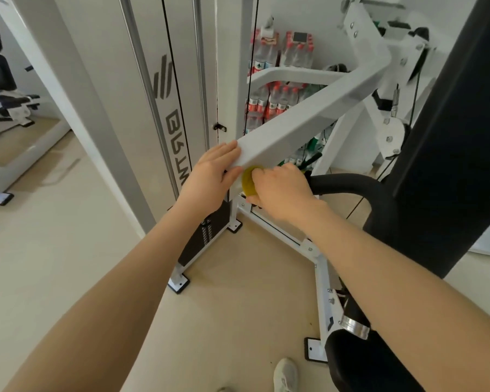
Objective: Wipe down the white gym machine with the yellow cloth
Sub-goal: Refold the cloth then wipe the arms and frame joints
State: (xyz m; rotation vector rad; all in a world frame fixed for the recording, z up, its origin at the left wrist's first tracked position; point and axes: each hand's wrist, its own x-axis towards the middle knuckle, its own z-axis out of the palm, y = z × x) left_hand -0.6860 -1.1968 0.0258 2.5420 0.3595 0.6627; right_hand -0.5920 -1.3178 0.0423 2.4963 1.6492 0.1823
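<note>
The white gym machine has a slanted square arm (309, 117) running from upper right down to its lower end at centre. My left hand (212, 176) lies against that lower end, fingers straight over its left face and thumb beneath. My right hand (280, 190) grips a bunched yellow cloth (249, 181) and presses it up against the underside of the arm, just right of my left hand. Most of the cloth is hidden by my fingers.
A black curved handle (348, 185) comes out right of my right hand. A tall black pad (447, 131) fills the right side. The grey weight-stack cover (164, 89) stands behind, packs of water bottles (277, 77) beyond it. The white base frame (320, 267) crosses the beige floor.
</note>
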